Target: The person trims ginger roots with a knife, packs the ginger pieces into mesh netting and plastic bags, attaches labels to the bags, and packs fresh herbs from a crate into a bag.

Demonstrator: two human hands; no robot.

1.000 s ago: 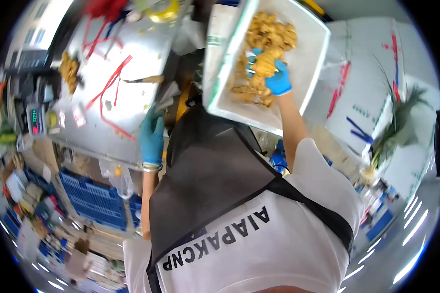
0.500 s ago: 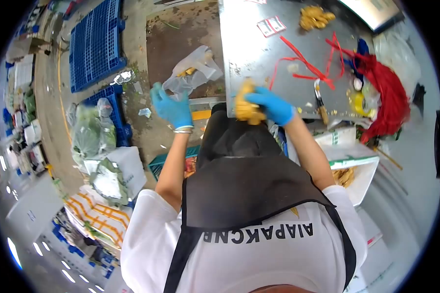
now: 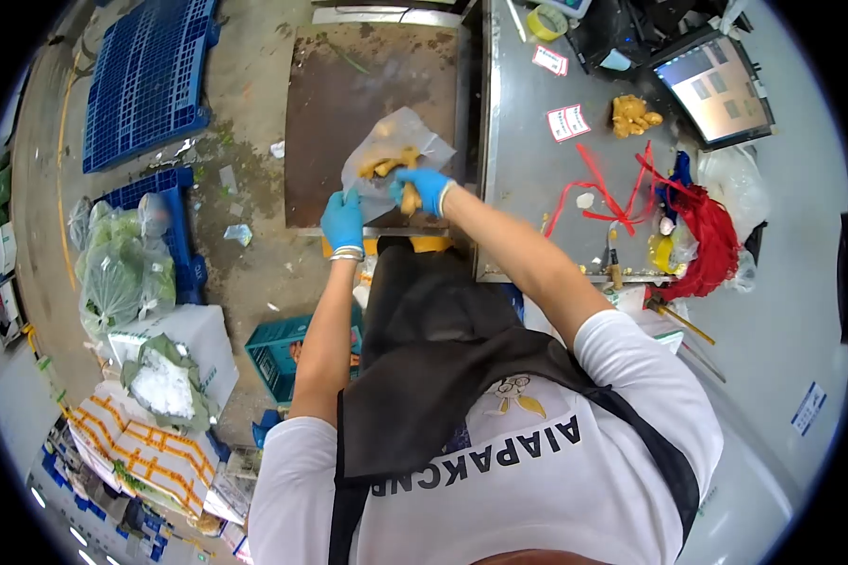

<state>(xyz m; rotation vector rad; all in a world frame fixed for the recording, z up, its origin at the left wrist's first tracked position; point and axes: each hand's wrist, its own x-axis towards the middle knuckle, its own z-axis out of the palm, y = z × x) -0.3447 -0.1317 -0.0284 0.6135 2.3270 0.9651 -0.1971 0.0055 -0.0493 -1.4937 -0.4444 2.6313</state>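
A clear plastic bag [image 3: 396, 137] with pieces of ginger [image 3: 386, 163] in it lies on the brown metal plate [image 3: 325, 113]. My left hand [image 3: 343, 222], in a blue glove, has its fingers closed on the bag's near left edge. At the bag's right side is my right hand [image 3: 426, 191], also gloved in blue, gripping a piece of ginger [image 3: 411, 199] at the mouth of the bag.
To the right stands a metal table [image 3: 528, 169] with ginger [image 3: 634, 116], red ribbon [image 3: 622, 212], labels [image 3: 567, 122], a knife [image 3: 614, 268], a red net [image 3: 711, 245] and a screen [image 3: 711, 85]. A green crate [image 3: 278, 353] and blue pallets [image 3: 151, 80] are at left.
The view has swung from the ginger box to the plate. My right hand has carried ginger left from the table edge to the bag. My left hand, open before, has closed on the bag.
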